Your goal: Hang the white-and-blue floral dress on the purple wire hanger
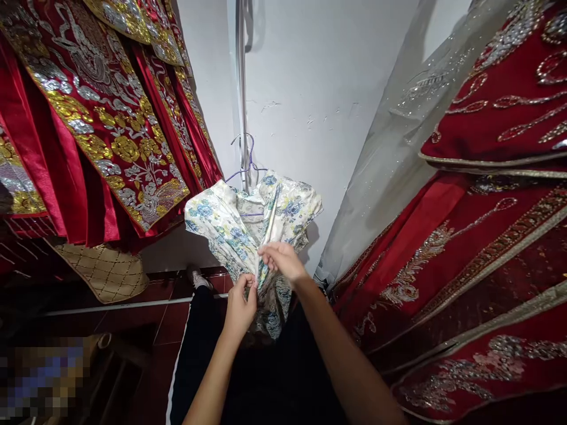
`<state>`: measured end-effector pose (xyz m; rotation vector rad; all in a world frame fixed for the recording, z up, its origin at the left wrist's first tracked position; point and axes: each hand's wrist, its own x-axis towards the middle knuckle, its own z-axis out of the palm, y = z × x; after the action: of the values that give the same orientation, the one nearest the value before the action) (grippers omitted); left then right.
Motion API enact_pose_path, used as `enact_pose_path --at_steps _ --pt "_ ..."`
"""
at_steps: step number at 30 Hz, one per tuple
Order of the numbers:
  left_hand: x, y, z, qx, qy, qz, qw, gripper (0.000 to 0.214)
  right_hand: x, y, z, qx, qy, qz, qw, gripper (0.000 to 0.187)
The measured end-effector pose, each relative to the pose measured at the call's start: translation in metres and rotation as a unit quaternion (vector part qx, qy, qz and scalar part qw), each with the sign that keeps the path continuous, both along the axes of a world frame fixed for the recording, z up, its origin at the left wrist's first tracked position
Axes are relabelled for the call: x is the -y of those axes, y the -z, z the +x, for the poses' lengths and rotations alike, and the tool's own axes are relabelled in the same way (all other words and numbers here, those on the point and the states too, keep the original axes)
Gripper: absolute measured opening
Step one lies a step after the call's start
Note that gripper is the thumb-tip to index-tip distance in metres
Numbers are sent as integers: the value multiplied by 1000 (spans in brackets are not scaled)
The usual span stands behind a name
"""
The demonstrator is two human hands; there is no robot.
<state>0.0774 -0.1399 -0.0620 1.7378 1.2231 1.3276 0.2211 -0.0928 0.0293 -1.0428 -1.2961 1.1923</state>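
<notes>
A cream dress with blue and green flowers (230, 227) hangs on a purple wire hanger (248, 168) hooked to a metal pole (242, 88) against the white wall. My left hand (241, 304) pinches the open edge of the dress from below, fingers closed on the fabric. Just above it, my right hand (281, 260) pinches the same edge, fingers pressed together on the cloth. The lower part of the dress is hidden behind my hands and forearms.
Red garments with gold and silver embroidery (97, 118) hang at the left. More red embroidered garments (478, 236) and a sheer silver one (398, 147) hang at the right. Below are dark red floor tiles (168, 324), a gold quilted cloth (104, 271) and my black-clad legs (199, 366).
</notes>
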Motion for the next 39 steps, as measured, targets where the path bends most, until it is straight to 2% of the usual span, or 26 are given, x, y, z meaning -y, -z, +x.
enact_pose_path --at_steps 3,5,6,8,9,11,13,15,17,19,22,24,26,29,30,32,33,35,37,38,39 --pt "3 8 3 -30 11 2 999 14 -46 -57 2 -28 -12 4 1000 16" --pt "7 8 5 -64 35 16 997 13 -68 -91 -1 -68 24 21 997 14" --pt "8 5 4 -89 48 26 995 13 -74 -103 -3 -85 42 31 995 14" --pt "6 -11 0 -138 79 49 986 14 -74 -114 -7 -103 59 62 991 15" --pt "2 -24 -3 -151 92 64 982 15 -70 -115 -8 -104 56 77 990 15" --pt "-12 -61 -13 -138 97 105 980 15 -58 -111 -9 -98 42 105 989 16" --pt "-33 -107 -22 -96 65 161 980 26 -46 -105 -8 -80 36 126 988 16" --pt "-57 -151 -27 -77 4 227 971 38 -41 -103 -9 -49 32 149 987 15" --pt "-79 -183 -26 -107 -14 282 953 29 -42 -102 -11 -22 35 174 984 15" --pt "-95 -199 -20 -155 -19 322 934 19 -48 -97 -13 -7 56 199 978 15" --pt "-104 -205 -12 -189 -10 331 924 15 -63 -75 -14 38 117 221 967 17" --pt "-108 -208 -19 -131 -20 322 937 15 -69 -52 -11 88 150 211 962 20" --pt "-114 -211 -44 -6 -59 313 948 14 -67 -28 -8 113 159 181 964 22" --pt "-128 -202 -100 232 -122 241 934 12 -49 -1 -8 59 117 134 982 20" --pt "-131 -193 -117 317 -133 184 921 13 -40 6 -12 29 92 122 988 19" --pt "-130 -162 -137 464 -130 17 876 21 -21 17 -21 -27 48 93 994 18" --pt "-126 -141 -139 513 -118 -65 848 25 -12 22 -27 -53 38 77 995 17" --pt "-112 -93 -125 562 -112 -153 805 27 2 34 -34 -105 45 43 992 17" --pt "-93 -47 -99 559 -125 -186 798 21 11 46 -33 -143 56 20 988 17" --pt "-84 -28 -84 555 -131 -191 799 18 14 52 -28 -145 52 8 988 18" --pt "-76 -14 -71 540 -132 -181 812 12 17 57 -21 -131 39 -7 991 19"
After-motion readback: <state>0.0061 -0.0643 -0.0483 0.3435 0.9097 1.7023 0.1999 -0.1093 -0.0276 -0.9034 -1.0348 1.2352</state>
